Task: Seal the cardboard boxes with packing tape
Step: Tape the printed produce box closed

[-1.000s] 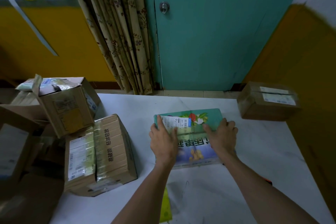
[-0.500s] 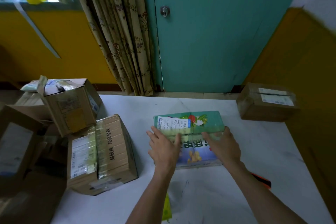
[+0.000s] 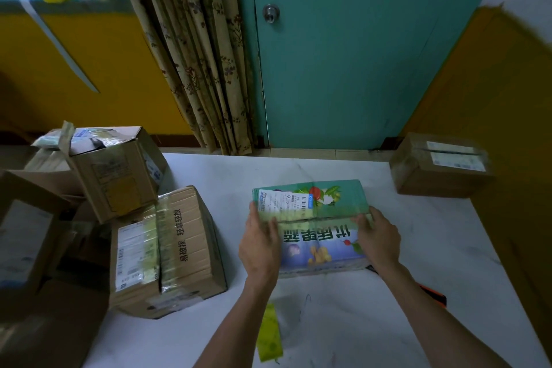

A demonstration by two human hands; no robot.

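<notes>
Two hands over box sides

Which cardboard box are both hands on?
The flat green-and-blue printed cardboard box mid-table: the left hand and right hand rest on its two ends. The brown cardboard boxes around it are untouched.
</notes>
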